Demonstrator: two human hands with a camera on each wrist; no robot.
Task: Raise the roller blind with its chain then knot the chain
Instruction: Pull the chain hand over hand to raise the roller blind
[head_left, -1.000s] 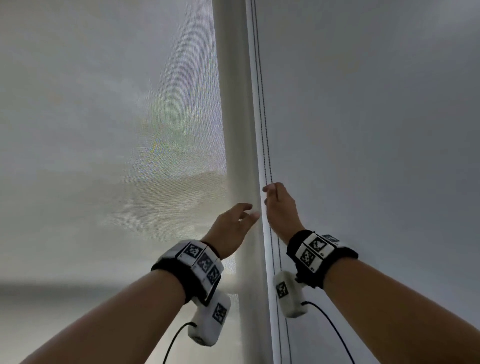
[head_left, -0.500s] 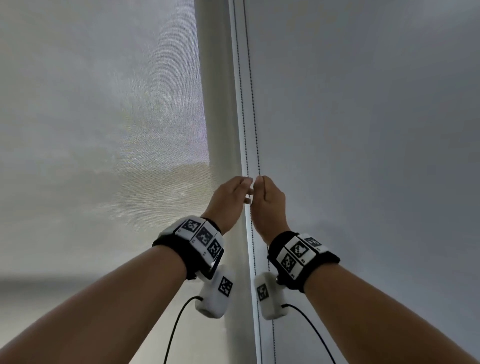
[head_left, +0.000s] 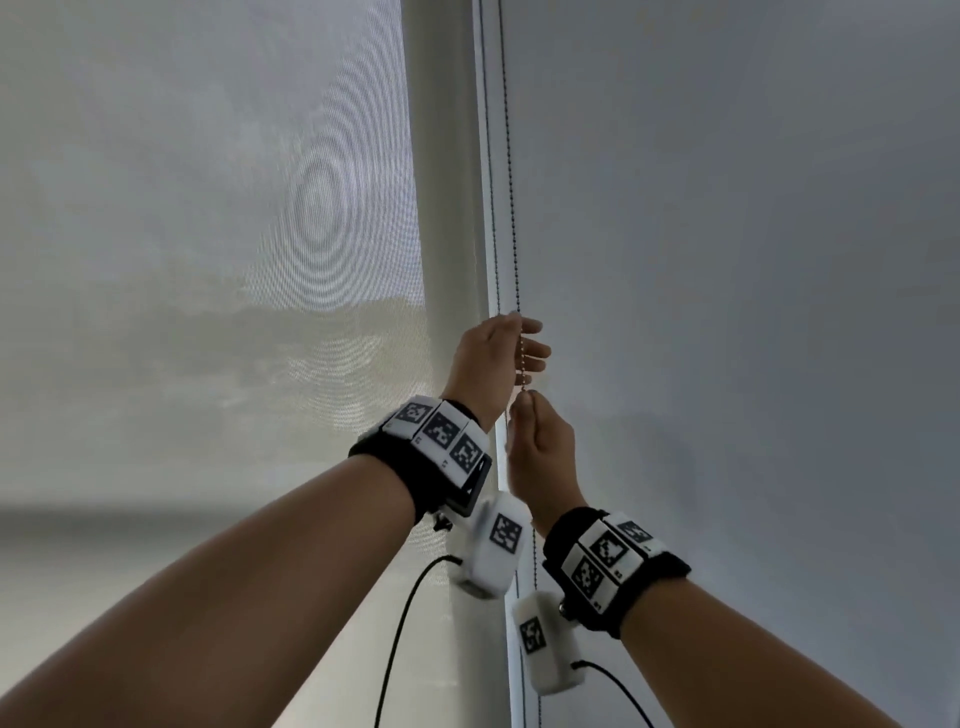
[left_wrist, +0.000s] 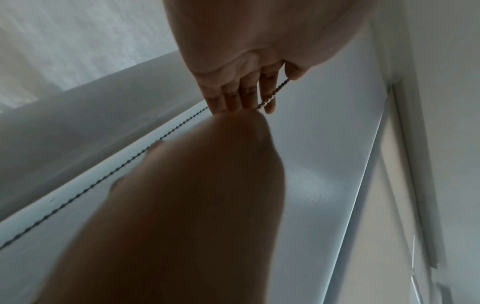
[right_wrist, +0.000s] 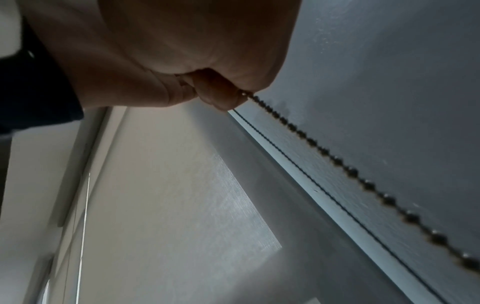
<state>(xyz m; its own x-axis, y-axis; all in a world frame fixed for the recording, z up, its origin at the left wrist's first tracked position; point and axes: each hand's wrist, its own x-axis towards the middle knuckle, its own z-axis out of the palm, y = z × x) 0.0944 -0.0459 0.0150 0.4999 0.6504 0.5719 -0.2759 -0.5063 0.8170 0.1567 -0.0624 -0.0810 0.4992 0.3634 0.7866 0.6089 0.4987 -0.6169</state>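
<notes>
Two hands on one bead chain (head_left: 514, 208), and I can't make out everything. From the head cam, my left hand (head_left: 493, 358) sits higher, the chain running across its loosely spread fingers (head_left: 535, 349); whether the thumb pins it I can't tell. Only the left wrist cam shows that thumb tip (left_wrist: 294, 74) touching the chain. My right hand (head_left: 543, 457) is just below, pinching the chain; the right wrist cam shows those fingers (right_wrist: 221, 92) curled tight on it. Chain hangs along the blind (head_left: 727, 260) edge, its top cut off.
</notes>
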